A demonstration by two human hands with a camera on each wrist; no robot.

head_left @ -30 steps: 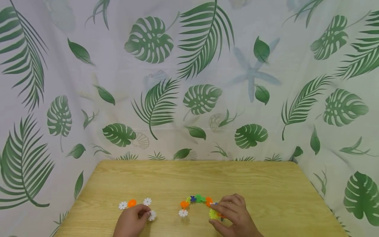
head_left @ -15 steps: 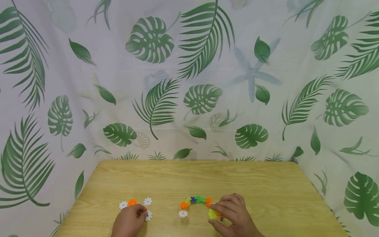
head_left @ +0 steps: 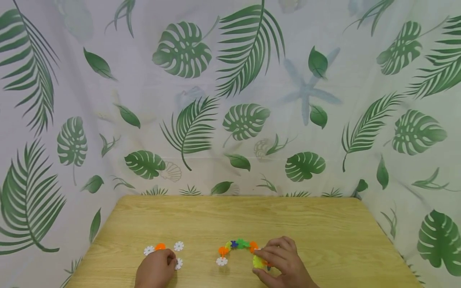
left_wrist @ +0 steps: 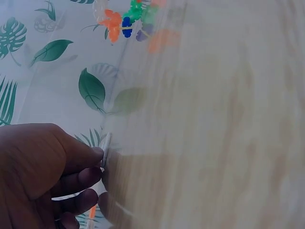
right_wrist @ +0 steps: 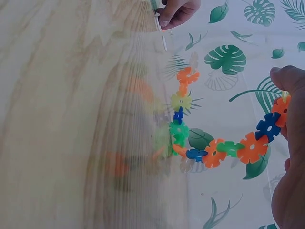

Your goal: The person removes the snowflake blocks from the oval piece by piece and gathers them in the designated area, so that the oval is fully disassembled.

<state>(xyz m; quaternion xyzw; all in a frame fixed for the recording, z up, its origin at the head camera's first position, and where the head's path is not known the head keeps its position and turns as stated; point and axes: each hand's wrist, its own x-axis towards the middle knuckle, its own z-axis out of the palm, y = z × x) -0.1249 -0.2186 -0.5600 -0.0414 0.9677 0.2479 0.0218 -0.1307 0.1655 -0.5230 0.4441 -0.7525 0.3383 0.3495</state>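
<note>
My left hand (head_left: 155, 269) pinches a small white snowflake disc (head_left: 179, 263) by its near edge; the left wrist view shows that disc (left_wrist: 106, 149) edge-on at the thumb tip, close over the table. My right hand (head_left: 284, 262) holds one end of a chain of linked snowflake discs (head_left: 240, 243), thumb on one side and fingers on the other. The chain arches across the table in orange, yellow, blue and green, with a white disc (head_left: 221, 261) at its left end. A yellow disc (head_left: 258, 262) shows beneath the right fingers. In the right wrist view the held orange disc (right_wrist: 282, 112) is partly covered.
Beside the left hand lie a loose white disc (head_left: 178, 246), another white disc (head_left: 149, 251) and an orange disc (head_left: 160, 246), partly hidden by that hand. The wooden table (head_left: 201, 212) meets a leaf-printed cloth (head_left: 201, 88) at its back and sides.
My left hand has slid slightly left, bringing the pinched white snowflake disc with it. The right hand stays on the chain, almost unmoved.
</note>
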